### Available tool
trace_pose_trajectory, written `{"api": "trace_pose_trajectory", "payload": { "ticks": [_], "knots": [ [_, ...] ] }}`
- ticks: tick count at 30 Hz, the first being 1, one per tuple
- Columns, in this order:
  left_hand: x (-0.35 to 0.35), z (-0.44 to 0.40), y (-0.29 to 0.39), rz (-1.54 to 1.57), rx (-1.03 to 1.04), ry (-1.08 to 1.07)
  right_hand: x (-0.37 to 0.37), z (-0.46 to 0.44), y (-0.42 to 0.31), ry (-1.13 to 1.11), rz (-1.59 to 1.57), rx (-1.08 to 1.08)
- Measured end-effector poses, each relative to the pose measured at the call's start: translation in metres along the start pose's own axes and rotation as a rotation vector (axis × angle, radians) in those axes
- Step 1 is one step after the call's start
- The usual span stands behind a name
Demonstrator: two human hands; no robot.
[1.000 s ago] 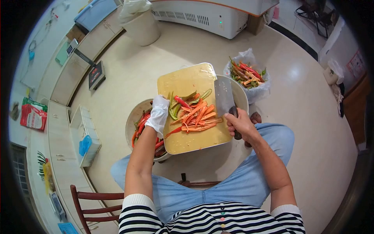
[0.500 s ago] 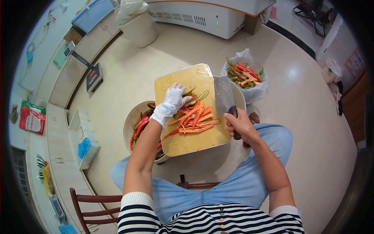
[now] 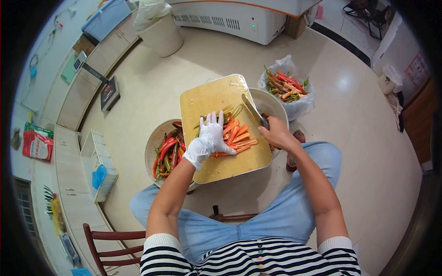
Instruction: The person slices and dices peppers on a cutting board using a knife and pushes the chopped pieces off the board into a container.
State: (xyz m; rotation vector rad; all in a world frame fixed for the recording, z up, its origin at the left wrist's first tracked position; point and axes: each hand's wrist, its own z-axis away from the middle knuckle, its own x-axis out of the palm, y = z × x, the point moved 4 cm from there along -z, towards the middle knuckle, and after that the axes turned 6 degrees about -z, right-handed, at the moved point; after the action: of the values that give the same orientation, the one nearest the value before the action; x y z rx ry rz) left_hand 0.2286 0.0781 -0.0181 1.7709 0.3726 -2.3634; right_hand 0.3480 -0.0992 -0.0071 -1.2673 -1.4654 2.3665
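Observation:
A yellow cutting board (image 3: 205, 99) lies tilted across the rims of two tubs before my knees. My left hand (image 3: 213, 137), in a clear white glove, presses down on split red and green chili peppers (image 3: 240, 135), its fingers spread. Part of the pile is hidden beneath that palm. At the board's right edge my right hand (image 3: 279, 133), bare, is closed round the dark handle of a cleaver (image 3: 252, 110). The cleaver's blade is turned nearly edge-on to me, above the board's right side.
Whole red and green peppers (image 3: 169, 152) fill the left tub (image 3: 149, 154). The right tub (image 3: 272, 99) is partly under the board. Beyond it stands a plastic bag (image 3: 306, 106) with peppers and stems. A scale (image 3: 109, 93) and a bin (image 3: 163, 39) are farther off.
My left hand has slid toward me and right, over the pepper pieces, and spread flat. The cleaver has turned from showing its broad face to nearly edge-on, as my right hand rotated.

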Motion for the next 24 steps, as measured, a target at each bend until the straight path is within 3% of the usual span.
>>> {"api": "trace_pose_trajectory", "payload": {
  "ticks": [6,9,16,18,22,24],
  "knots": [
    [0.001,0.001,-0.001,0.044,-0.041,0.019,-0.002,0.004,-0.024,-0.120,0.120,-0.059],
    [0.004,-0.001,-0.004,0.071,-0.056,0.041,-0.001,0.012,-0.028,-0.239,0.029,-0.016],
    [0.006,-0.005,-0.005,0.061,-0.075,0.057,-0.009,0.027,-0.011,-0.071,-0.063,0.004],
    [0.004,-0.003,-0.002,0.042,-0.066,0.023,-0.008,0.044,-0.007,-0.132,-0.147,0.198],
    [0.004,0.000,0.000,0.017,-0.071,0.065,0.021,0.048,-0.007,-0.070,-0.120,0.019],
    [0.001,0.001,0.001,0.038,-0.071,0.047,0.029,0.052,-0.029,-0.074,-0.181,0.077]
  ]
}}
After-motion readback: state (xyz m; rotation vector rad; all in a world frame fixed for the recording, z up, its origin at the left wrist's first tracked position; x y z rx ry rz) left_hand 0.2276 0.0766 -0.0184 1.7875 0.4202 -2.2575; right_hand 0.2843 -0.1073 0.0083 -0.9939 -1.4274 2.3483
